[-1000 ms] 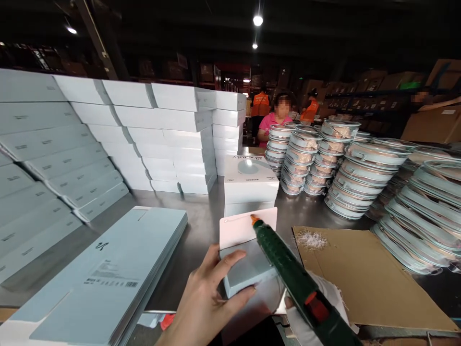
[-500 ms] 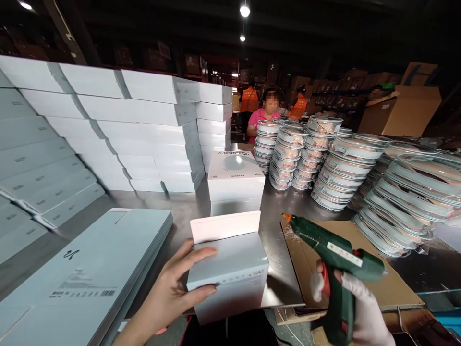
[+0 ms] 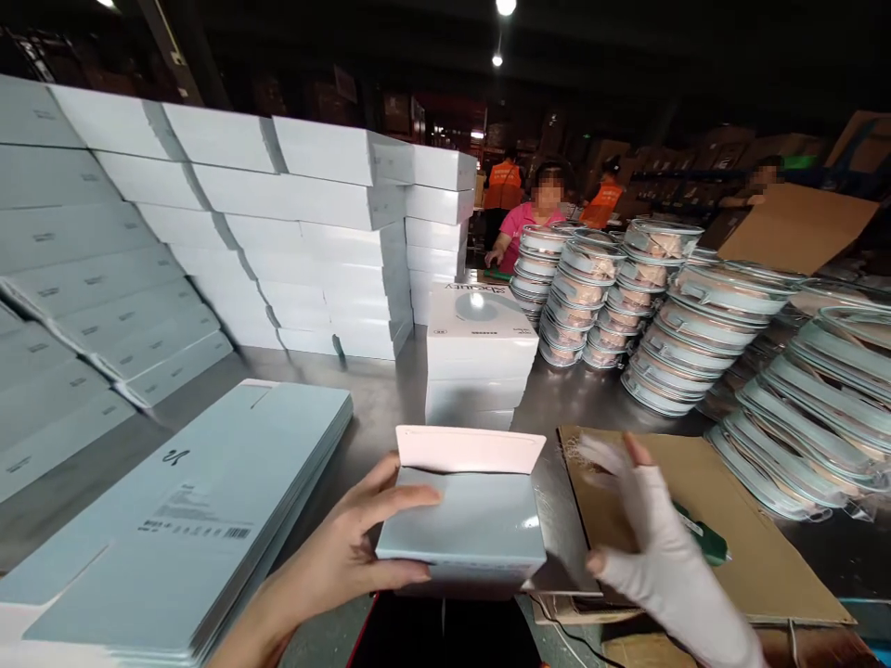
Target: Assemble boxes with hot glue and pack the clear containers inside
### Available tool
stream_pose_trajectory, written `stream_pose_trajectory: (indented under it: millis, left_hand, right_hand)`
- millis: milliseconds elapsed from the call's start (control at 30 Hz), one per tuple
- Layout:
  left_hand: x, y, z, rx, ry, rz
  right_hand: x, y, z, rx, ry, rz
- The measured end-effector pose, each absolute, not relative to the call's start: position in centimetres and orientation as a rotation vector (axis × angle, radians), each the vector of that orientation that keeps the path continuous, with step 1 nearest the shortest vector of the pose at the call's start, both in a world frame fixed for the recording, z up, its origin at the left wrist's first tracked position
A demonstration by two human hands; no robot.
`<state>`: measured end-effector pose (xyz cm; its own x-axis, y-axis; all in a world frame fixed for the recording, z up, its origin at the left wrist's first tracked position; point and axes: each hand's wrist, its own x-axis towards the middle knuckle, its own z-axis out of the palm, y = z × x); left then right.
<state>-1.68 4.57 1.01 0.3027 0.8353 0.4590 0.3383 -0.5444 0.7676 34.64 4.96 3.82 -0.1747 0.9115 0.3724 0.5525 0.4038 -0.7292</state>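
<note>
My left hand (image 3: 376, 529) grips the left end of a pale blue box (image 3: 463, 520), fingers on top and thumb on the near side. A pinkish-white flap (image 3: 470, 449) stands up along the box's far edge. To the right, my right hand (image 3: 654, 538), in a white fingerless glove, is blurred by motion, its fingers apart and nothing in them. Behind it, the green glue gun (image 3: 711, 543) lies on a cardboard sheet (image 3: 758, 547), mostly hidden by the hand.
Flat pale blue cartons (image 3: 229, 464) are stacked at left. White boxes (image 3: 313, 213) form a wall behind them. A short stack of printed boxes (image 3: 480, 357) stands ahead. Round clear-lidded containers (image 3: 710, 325) rise in several stacks at right. A person in pink (image 3: 519, 223) sits across the table.
My right hand has let go of the glue gun, which now lies on the cardboard, and has moved toward the box. The box has tilted slightly in my left hand.
</note>
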Motion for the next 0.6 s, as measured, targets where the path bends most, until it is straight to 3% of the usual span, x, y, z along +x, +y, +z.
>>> stream_pose_trajectory:
  millis: [100, 300, 600]
  left_hand:
    - [-1.1, 4.6, 0.0, 2.075, 0.924, 1.315]
    - [0.4, 5.0, -2.0, 2.047, 0.663, 1.656]
    - [-1.4, 4.6, 1.0, 2.386, 0.714, 1.196]
  right_hand:
    - [30.2, 5.6, 4.1, -0.975, -2.065, 0.655]
    - [30.0, 5.2, 2.9, -0.821, -2.109, 0.508]
    - [28.0, 6.2, 4.3, -0.476, -2.350, 0.373]
